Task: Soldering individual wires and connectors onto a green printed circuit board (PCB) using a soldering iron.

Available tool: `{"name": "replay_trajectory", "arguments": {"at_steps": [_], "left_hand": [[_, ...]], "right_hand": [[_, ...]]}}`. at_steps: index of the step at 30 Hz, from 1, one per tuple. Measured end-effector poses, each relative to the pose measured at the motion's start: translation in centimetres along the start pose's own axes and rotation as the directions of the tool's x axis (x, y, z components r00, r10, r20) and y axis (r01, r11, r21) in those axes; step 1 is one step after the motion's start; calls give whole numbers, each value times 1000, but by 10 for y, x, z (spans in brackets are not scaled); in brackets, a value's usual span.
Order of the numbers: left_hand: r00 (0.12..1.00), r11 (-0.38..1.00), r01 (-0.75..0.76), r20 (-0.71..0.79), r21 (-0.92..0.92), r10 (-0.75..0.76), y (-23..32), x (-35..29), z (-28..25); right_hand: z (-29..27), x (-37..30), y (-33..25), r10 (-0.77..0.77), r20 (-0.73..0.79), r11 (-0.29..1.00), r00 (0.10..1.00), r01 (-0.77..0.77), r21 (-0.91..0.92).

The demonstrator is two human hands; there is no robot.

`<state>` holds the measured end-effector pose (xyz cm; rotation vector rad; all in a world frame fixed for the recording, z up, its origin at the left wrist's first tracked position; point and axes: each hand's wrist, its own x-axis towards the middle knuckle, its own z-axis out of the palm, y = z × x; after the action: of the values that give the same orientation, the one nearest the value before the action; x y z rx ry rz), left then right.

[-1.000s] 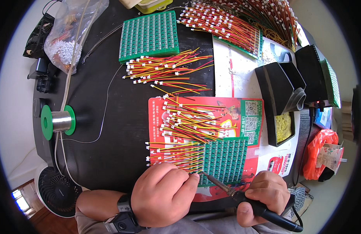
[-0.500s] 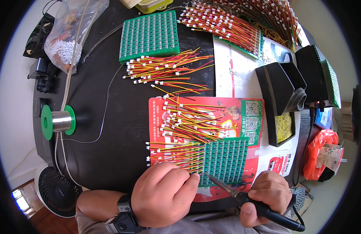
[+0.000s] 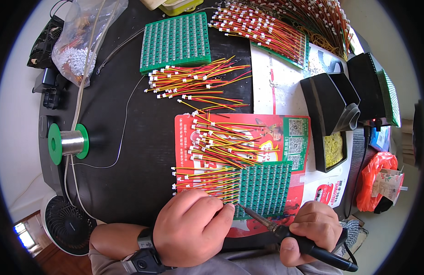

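The right hand (image 3: pixel 313 233) was positioned at the lower right, its fingers closed around the handle of the soldering iron (image 3: pixel 260 218). The left hand (image 3: pixel 191 229) was positioned just below and left of the circuit board (image 3: pixel 266 190). Its fingers were curled, the thumb and forefinger close together; whether they pinched a wire could not be told.

The governing relation was at the board's left edge: the iron's long axis ran from lower right to upper left, placing the tip just beside the left fingertips. Contact between tip and board could not be confirmed. The left hand was nearer this edge; the right was set back by the iron's length.

The attached wires (image 3: pixel 207 181) extended leftward from that edge, roughly crosswise to the person. Beyond them, loose wires (image 3: pixel 221 142) lay on the red sheet (image 3: pixel 182 137). Farther off, a board stack (image 3: pixel 175 41) rested on the dark surface (image 3: pixel 138 183).
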<state>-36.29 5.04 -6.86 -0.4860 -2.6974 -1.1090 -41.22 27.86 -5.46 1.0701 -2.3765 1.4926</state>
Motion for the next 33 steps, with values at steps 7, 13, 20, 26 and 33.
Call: {"name": "replay_trajectory", "arguments": {"at_steps": [7,13,20,26,33], "left_hand": [[1000,1000,-4,4,8,4,0,0,0],[1000,1000,-10,8,16,10,-1,-1,0],[1000,1000,-7,-4,11,7,-2,0,1],[961,980,175,-231,91,-150,-19,23,-34],[974,976,171,-171,132,-147,-35,31,-26]], "right_hand": [[-1,0,0,-1,9,1000,1000,1,1],[0,-3,1,-29,-61,1000,998,30,8],[8,-15,-6,104,-312,991,944,-126,-53],[9,-16,-5,124,-418,983,900,-170,-74],[4,-13,-8,112,-327,989,938,-137,-55]]}}
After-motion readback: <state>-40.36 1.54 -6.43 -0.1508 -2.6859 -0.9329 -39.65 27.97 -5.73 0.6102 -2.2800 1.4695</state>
